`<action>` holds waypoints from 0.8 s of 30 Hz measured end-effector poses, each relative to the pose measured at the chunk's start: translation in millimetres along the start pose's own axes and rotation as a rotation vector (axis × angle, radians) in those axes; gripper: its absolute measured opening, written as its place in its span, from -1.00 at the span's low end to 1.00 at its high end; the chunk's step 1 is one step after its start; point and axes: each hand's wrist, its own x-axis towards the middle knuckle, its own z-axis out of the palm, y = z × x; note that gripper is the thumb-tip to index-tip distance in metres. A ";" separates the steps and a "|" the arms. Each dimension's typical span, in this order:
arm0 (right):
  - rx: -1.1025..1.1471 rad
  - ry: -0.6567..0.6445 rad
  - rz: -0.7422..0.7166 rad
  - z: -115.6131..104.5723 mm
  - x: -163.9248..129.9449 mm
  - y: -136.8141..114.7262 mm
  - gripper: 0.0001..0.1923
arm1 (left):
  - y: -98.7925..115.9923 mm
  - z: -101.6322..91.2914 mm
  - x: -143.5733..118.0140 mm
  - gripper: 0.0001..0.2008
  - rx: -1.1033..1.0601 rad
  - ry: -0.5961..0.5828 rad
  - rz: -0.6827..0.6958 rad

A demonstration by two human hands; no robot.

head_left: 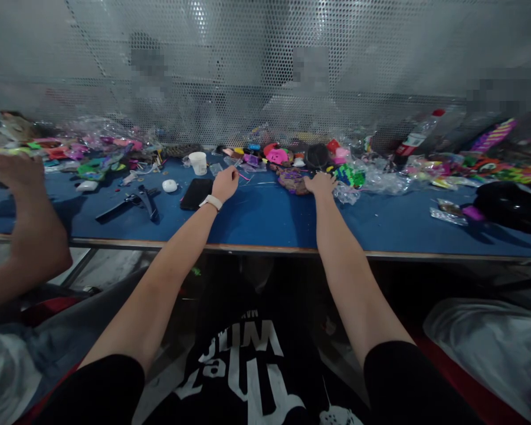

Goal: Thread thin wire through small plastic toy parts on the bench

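Note:
My left hand point(225, 184), with a white band on the wrist, hovers over the blue table beside a black phone point(197, 193). Its fingers are curled together; whatever they pinch is too small to make out. A thin pink strip point(244, 176) shows just past the fingertips. Farther right, my right hand point(322, 184) lies palm down at the edge of the pile, fingers apart. Its thumb is against a brown and purple lumpy piece point(292, 180). Close to its fingers are a green and blue patterned piece point(350, 175) and crumpled clear plastic point(347, 193).
Heaps of colourful small pieces and wrappers line the table's back, below a perforated metal panel point(243, 77). A white cup point(198, 163), white case point(170, 186) and dark clamp-like tool point(133, 203) stand left. A cola bottle point(413, 141) leans right. Another person's arm point(35, 218) reaches in from the left.

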 end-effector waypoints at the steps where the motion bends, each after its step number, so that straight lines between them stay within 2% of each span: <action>1: 0.014 -0.021 0.038 1.0 0.3 -0.1 -0.36 | 0.1 -0.3 -0.2 -0.71 -0.006 0.001 0.000; 3: 0.048 -0.022 0.088 1.1 0.7 -2.4 -0.38 | 0.2 -1.0 -0.7 -0.71 -0.019 0.002 -0.006; 6: 0.109 0.065 0.073 -2.7 1.5 -3.6 -0.44 | 0.3 -1.9 -1.3 -0.71 -0.024 -0.008 -0.012; 10: 0.140 0.155 0.092 -10.6 1.2 1.7 -0.36 | -0.6 -1.5 -1.5 -0.71 -0.037 -0.003 -0.008; 18: 0.123 0.087 0.108 -9.5 -1.7 4.2 -0.20 | -2.0 -0.8 0.5 -0.72 -0.020 -0.004 -0.012; 24: 0.096 0.146 0.051 -11.5 -4.2 -0.3 -0.31 | -4.8 -0.1 1.6 -0.72 -0.035 -0.017 0.006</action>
